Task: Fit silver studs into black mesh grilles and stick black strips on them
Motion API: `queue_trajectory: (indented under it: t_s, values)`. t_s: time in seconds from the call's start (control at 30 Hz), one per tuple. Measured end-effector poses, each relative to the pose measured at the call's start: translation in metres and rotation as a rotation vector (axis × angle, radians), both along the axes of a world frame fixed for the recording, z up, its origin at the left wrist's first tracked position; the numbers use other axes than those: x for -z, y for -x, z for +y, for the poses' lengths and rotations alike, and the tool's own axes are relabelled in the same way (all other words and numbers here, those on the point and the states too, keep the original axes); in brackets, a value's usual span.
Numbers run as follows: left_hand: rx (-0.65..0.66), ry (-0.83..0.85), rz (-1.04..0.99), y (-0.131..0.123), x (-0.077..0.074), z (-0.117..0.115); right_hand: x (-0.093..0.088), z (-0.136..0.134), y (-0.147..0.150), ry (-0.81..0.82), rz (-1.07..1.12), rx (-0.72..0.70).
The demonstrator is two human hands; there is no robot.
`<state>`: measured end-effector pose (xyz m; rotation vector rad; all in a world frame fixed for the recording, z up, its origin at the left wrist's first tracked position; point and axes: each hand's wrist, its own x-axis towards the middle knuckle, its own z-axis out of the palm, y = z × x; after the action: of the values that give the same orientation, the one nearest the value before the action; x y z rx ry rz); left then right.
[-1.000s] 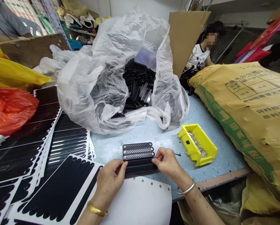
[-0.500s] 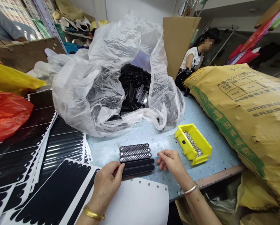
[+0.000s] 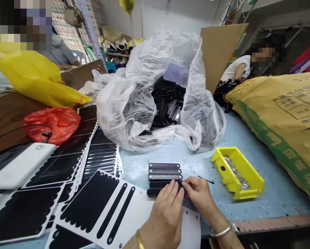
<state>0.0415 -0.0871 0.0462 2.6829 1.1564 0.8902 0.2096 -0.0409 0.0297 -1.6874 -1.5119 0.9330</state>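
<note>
Long blk bars [image 3: 152, 192] are part-covered by flat L hand [image 3: 167, 211]; R end's touched by narrow R hand [image 3: 198, 192], hold unclear. "15.0" + Chinese txt are printed on yellow/green sack [image 3: 282, 124].

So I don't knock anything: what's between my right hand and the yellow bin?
Head view: a thin black rod lies between your right hand and the bin.

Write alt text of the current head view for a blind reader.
A person's left hand lies over two smooth black bars on a blue table, the right hand by their right ends. Three textured bars lie beyond; a yellow bin of silvery pieces sits right, a plastic bag of black parts behind.
</note>
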Motion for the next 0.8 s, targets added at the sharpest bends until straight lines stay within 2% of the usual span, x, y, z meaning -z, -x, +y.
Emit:
queue_trajectory:
  t_s: [0.07, 0.17, 0.27, 0.4, 0.63, 0.7, 0.8]
  values:
    - [-0.036, 0.078, 0.09, -0.007, 0.004, 0.002, 0.0, -0.001, -0.001, -0.043, -0.059, -0.027]
    - [-0.051, 0.1, 0.118, 0.0, 0.007, 0.004, -0.001, -0.002, -0.001, -0.061, -0.086, -0.049]
    - [-0.052, 0.092, 0.091, 0.014, 0.007, 0.004, 0.0, -0.003, -0.001, -0.037, -0.07, -0.055]
    - [-0.117, 0.081, 0.024, 0.03, 0.009, 0.003, 0.0, -0.003, -0.003, -0.016, -0.096, -0.041]
    - [-0.222, 0.109, -0.091, 0.06, 0.021, 0.001, 0.001, -0.002, -0.004, 0.011, -0.12, -0.039]
    - [-0.318, 0.103, -0.149, 0.071, 0.025, 0.003, 0.001, -0.002, -0.004, 0.01, -0.128, -0.042]
    - [-0.528, 0.152, -0.255, 0.082, 0.025, 0.011, 0.001, -0.001, -0.004, 0.012, -0.138, -0.051]
